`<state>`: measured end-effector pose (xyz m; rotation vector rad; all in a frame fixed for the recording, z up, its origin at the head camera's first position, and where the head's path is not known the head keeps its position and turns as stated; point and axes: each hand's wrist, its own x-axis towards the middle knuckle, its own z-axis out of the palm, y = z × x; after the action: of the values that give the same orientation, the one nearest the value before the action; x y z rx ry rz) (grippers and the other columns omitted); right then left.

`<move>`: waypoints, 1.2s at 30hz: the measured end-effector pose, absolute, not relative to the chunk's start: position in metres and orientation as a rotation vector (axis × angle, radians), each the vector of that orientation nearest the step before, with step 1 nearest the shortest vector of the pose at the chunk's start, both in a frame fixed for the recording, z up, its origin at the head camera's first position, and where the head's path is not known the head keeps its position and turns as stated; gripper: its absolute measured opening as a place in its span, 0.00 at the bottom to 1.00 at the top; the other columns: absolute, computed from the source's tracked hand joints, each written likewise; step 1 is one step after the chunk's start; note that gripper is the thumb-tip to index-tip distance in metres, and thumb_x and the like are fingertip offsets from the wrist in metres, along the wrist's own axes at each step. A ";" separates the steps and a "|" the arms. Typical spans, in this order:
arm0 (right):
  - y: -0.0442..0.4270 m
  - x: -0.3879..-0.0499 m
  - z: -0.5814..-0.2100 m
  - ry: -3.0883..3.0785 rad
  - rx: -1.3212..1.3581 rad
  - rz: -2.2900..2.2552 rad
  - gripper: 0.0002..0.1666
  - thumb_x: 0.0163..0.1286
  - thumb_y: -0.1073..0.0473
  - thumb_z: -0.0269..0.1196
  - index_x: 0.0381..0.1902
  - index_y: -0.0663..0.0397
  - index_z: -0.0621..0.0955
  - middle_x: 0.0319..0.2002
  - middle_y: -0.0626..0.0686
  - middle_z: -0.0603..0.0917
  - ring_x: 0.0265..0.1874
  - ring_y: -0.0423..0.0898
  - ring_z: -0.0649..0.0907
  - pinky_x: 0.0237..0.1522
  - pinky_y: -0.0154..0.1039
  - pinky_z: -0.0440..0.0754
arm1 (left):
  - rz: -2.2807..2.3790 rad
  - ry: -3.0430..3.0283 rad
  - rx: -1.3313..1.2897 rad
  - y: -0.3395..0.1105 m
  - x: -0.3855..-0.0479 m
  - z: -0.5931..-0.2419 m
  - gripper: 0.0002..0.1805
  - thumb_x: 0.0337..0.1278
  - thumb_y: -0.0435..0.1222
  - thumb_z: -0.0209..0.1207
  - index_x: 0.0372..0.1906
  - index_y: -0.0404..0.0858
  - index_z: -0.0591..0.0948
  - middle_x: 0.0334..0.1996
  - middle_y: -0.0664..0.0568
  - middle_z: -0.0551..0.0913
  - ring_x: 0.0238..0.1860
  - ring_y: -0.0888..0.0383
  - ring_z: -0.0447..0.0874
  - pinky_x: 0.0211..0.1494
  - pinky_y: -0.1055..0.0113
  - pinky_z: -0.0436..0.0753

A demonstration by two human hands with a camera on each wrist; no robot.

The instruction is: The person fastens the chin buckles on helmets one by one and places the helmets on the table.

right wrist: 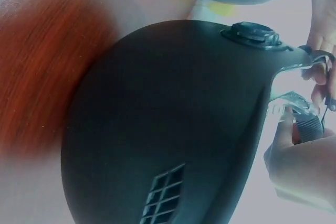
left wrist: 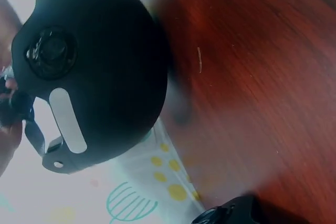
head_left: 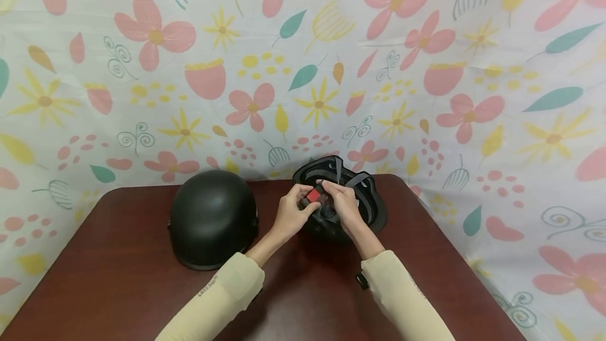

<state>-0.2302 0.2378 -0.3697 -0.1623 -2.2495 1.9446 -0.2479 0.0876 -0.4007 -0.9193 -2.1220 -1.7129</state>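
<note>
A black helmet [head_left: 376,214] lies upside down, its padded inside and grey straps [head_left: 361,179] showing. Over its opening, my left hand [head_left: 290,213] pinches a chin-strap buckle [head_left: 313,195] with a red part between thumb and fingers. My right hand [head_left: 345,205] pinches the dark strap end at the buckle's other side; its exact grip is partly hidden. In the right wrist view, the right hand [right wrist: 299,161] holds a ribbed strap piece [right wrist: 310,128] beside the helmet's shell [right wrist: 168,103]. The left wrist view shows the shell [left wrist: 115,66] with a round dial and pale strip.
A second black helmet [head_left: 213,217] sits dome up on the left of the brown wooden table [head_left: 303,309]. A floral cloth [head_left: 293,67] hangs behind the table and along its right side.
</note>
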 end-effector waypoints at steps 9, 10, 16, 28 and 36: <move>0.240 -0.228 -0.368 -2.364 -0.079 1.870 0.27 0.76 0.46 0.52 0.65 0.54 0.76 0.66 0.57 0.76 0.56 0.51 0.82 0.58 0.44 0.80 | -1.557 -2.015 -0.932 0.088 -0.251 -0.405 0.13 0.56 0.27 0.65 0.46 0.28 0.79 0.32 0.38 0.86 0.15 0.58 0.78 0.19 0.76 0.76; 0.240 -0.227 -0.368 -2.388 -0.059 1.829 0.27 0.76 0.45 0.52 0.65 0.53 0.76 0.66 0.56 0.76 0.59 0.52 0.80 0.60 0.47 0.79 | -1.549 -2.005 -0.938 0.088 -0.251 -0.405 0.13 0.56 0.27 0.64 0.46 0.27 0.79 0.33 0.37 0.86 0.15 0.58 0.78 0.18 0.76 0.76; 0.239 -0.224 -0.377 -2.370 -0.055 1.765 0.25 0.77 0.46 0.51 0.62 0.54 0.79 0.62 0.58 0.79 0.49 0.46 0.85 0.55 0.41 0.81 | -1.595 -1.962 -0.913 0.093 -0.248 -0.407 0.13 0.57 0.25 0.63 0.47 0.24 0.80 0.41 0.34 0.86 0.28 0.50 0.85 0.26 0.72 0.79; 0.239 -0.218 -0.380 -2.468 -0.067 1.658 0.23 0.77 0.49 0.52 0.60 0.54 0.81 0.39 0.64 0.83 0.18 0.39 0.63 0.32 0.32 0.67 | -1.639 -1.987 -0.929 0.099 -0.249 -0.410 0.12 0.57 0.24 0.63 0.47 0.26 0.80 0.44 0.35 0.86 0.49 0.44 0.86 0.50 0.57 0.84; 0.245 -0.224 -0.380 -2.525 -0.027 1.665 0.23 0.78 0.52 0.52 0.64 0.54 0.77 0.22 0.51 0.74 0.20 0.41 0.67 0.30 0.34 0.68 | -1.658 -2.053 -0.924 0.095 -0.254 -0.404 0.14 0.58 0.28 0.64 0.48 0.29 0.80 0.44 0.38 0.86 0.42 0.47 0.86 0.41 0.64 0.84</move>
<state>-0.2240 0.2454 -0.3798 -0.0267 -2.5246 1.6649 -0.2537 0.0948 -0.4045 -0.9236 -2.0531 -1.6584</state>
